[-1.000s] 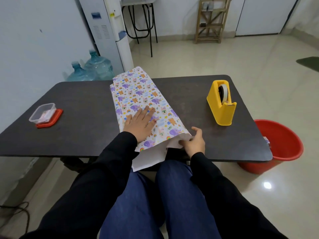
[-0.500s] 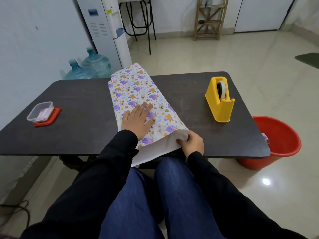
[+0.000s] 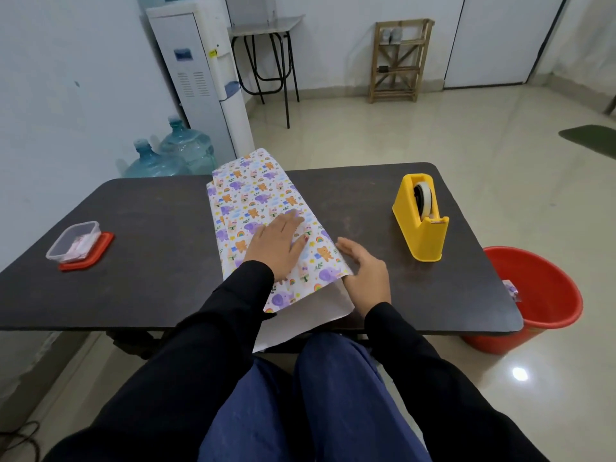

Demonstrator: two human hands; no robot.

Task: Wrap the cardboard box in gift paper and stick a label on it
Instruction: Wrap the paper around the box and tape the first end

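Two hands lie at the near middle of the dark surface (image 3: 150, 278), both with nothing in their grip. The left hand (image 3: 278, 246) is spread flat, palm down, on the printed top of the gift paper (image 3: 246, 195); its fingers (image 3: 293, 221) are straight and close together, pointing away and to the right, pressing on the sheet. The right hand (image 3: 365, 273) rests just beside the paper's right edge, its fingers (image 3: 346, 246) straight and relaxed, pointing away along that edge and touching it, or very nearly. The paper is folded over into a long band that runs from the far edge of the surface to the near one, so it lies under the left hand and to the left of the right hand. Its plain white underside (image 3: 310, 315) shows at the near end, between the two wrists, and hangs over the near edge. Whether a box lies under the fold cannot be told. Well to the right stands a yellow tape dispenser (image 3: 421, 221), and far to the left a clear plastic container (image 3: 75, 241) sits on a red lid (image 3: 100, 251).
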